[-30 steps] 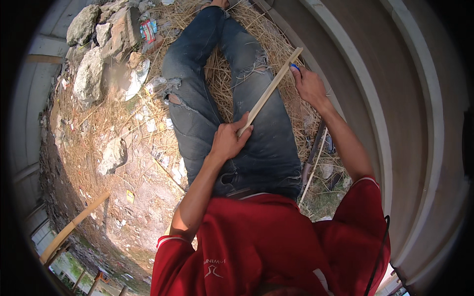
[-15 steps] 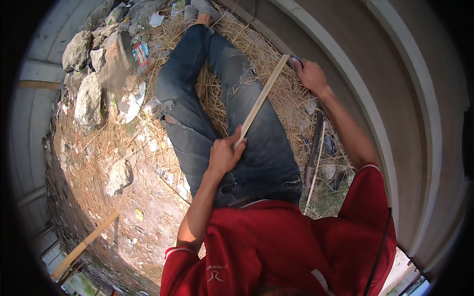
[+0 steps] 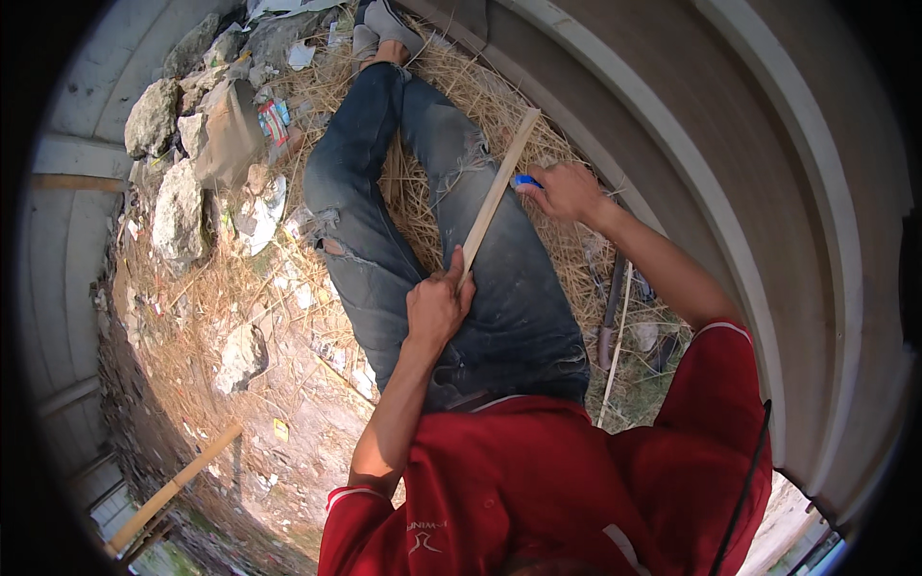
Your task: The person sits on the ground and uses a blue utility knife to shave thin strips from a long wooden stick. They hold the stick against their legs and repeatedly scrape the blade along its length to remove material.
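My left hand [image 3: 439,305] grips the near end of a pale, flat strip of wood [image 3: 502,185], with its fingers wrapped round it over my thigh. From there the strip slants up and to the right, across my jeans [image 3: 423,221]. My right hand [image 3: 567,194] is closed round a small blue tool [image 3: 526,180], just right of the strip's upper part. Most of that tool is hidden in the fist, so its exact kind is unclear. It looks close to the strip, but whether they touch I cannot tell.
Right of my leg lie a long dark blade with a brown handle [image 3: 607,331] and a thin pale stick [image 3: 617,350]. Straw [image 3: 499,91] covers the ground round my legs. Rocks [image 3: 178,216] and litter lie to the left. A corrugated metal wall [image 3: 672,125] curves along the right.
My right hand has come down and left, from beside the strip's far tip to lower along it. The strip's far end has shifted slightly left. My left hand keeps its grip.
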Demonstrator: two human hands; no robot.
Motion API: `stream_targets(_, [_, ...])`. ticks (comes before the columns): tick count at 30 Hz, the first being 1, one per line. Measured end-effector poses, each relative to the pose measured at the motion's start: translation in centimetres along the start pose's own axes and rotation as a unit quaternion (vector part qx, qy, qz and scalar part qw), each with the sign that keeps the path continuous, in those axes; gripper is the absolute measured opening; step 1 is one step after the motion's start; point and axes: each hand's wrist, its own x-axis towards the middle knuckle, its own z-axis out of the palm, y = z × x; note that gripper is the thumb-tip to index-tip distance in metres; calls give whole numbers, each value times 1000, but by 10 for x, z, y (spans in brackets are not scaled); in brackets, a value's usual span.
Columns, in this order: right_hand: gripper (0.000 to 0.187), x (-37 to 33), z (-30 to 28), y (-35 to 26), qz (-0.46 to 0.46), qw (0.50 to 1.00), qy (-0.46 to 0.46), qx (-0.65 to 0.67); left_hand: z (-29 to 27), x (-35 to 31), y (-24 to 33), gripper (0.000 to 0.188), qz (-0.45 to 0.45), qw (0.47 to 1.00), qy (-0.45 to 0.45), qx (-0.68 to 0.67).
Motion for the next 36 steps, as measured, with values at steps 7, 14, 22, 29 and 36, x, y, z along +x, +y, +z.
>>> stream_targets(7, [65,74,-10,60,310,940,115,85,-4,-10,-7,55,27,999,0,19])
stream_targets(14, [66,39,-40,97,283,942,165,69,-9,-36,-1,51,8,1000,-21,12])
stream_targets(22, [58,-31,3,-26,151,979,30,136,-7,-32,-4,48,4,1000,-11,3])
stream_targets(29, [59,-37,33,-45,136,986,39,86,-8,-36,-5,50,3,999,-34,11])
stream_targets(36, [59,-19,10,-20,160,980,42,112,-8,-38,-6,52,-4,1000,-25,-17])
